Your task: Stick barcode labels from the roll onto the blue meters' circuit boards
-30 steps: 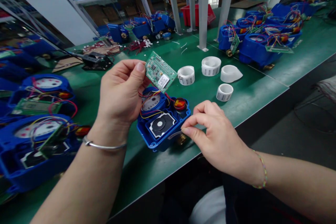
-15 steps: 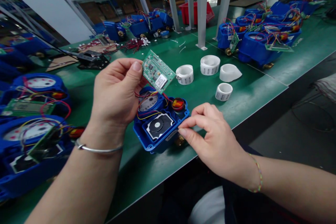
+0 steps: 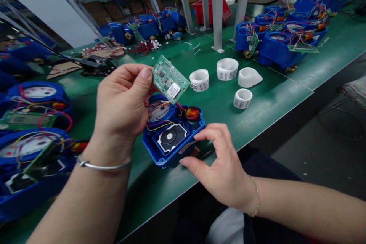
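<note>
A green circuit board with a white label is pinched between the thumb and fingers of my left hand, tilted above a blue meter housing. Coloured wires run below the board into the housing. Inside the housing lie a black round part on a white-edged plate, a dial and an orange-capped cylinder. My right hand is at the housing's near side, thumb and index finger apart beside a pale label. Its index fingertip is at the rim; whether it touches, I cannot tell. A brass fitting is partly hidden behind that hand.
Several label rolls stand on the green table behind the housing. More wired blue housings sit at the right, back and left. Metal posts and a red bin stand at the back.
My right hand's thumb has parted from its index finger and dropped lower along the housing's side. My left hand still grips the circuit board. The whole view has shifted slightly.
</note>
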The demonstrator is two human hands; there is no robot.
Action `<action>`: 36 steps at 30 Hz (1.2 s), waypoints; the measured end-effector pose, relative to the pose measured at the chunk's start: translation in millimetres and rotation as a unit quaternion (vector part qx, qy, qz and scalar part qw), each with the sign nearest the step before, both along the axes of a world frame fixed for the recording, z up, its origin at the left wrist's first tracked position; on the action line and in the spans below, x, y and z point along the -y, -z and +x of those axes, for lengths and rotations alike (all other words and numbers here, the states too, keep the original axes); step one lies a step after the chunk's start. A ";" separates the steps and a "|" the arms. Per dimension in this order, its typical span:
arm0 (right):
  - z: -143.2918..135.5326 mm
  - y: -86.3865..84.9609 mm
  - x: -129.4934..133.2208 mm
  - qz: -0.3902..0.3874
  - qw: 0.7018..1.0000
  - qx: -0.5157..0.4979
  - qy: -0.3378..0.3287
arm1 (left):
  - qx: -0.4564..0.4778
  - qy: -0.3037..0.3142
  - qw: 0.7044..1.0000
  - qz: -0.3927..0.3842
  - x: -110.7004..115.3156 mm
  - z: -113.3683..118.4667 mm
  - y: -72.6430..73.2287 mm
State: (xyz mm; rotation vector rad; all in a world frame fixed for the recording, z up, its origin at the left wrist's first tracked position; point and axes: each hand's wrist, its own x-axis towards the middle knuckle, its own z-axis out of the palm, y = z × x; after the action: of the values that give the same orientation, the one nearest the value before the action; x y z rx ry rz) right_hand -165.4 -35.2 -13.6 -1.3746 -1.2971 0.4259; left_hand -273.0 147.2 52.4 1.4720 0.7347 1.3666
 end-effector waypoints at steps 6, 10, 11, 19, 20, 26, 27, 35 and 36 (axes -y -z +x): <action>-8.2 10.5 -0.9 0.027 0.998 -0.024 0.045 | -0.001 -0.001 1.000 0.002 -0.3 0.1 0.4; -3.3 10.2 -14.7 -0.039 0.993 -0.114 0.010 | 0.000 0.002 1.000 0.005 -1.5 -0.4 0.9; -1.2 9.9 -18.8 -0.049 0.989 -0.142 -0.009 | 0.001 0.003 1.000 0.007 -1.7 -0.4 0.8; 21.7 22.3 -34.4 -0.050 0.965 -0.232 -0.108 | 0.011 -0.003 1.000 0.005 -1.6 1.1 0.3; 24.2 24.4 -34.9 -0.043 0.959 -0.250 -0.128 | 0.012 -0.004 1.000 0.005 -1.5 1.3 0.2; 33.5 29.0 -37.4 -0.030 0.945 -0.281 -0.165 | 0.005 -0.008 1.000 -0.014 2.3 2.8 -3.3; 33.9 29.7 -37.8 -0.028 0.947 -0.278 -0.159 | -0.001 -0.007 1.000 -0.020 4.1 2.7 -4.5; 25.9 37.2 -38.2 -0.034 0.939 -0.303 -0.162 | -0.116 0.029 0.990 -0.072 22.6 -4.4 -18.6; 24.6 38.5 -38.4 -0.038 0.936 -0.309 -0.161 | -0.136 0.038 0.987 -0.077 24.2 -4.6 -21.2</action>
State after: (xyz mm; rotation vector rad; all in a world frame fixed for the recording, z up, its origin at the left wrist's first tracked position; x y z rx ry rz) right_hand -140.7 3.2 -52.1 -0.9627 -0.9746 1.0512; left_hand -277.5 122.9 73.6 1.5609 0.9256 1.0382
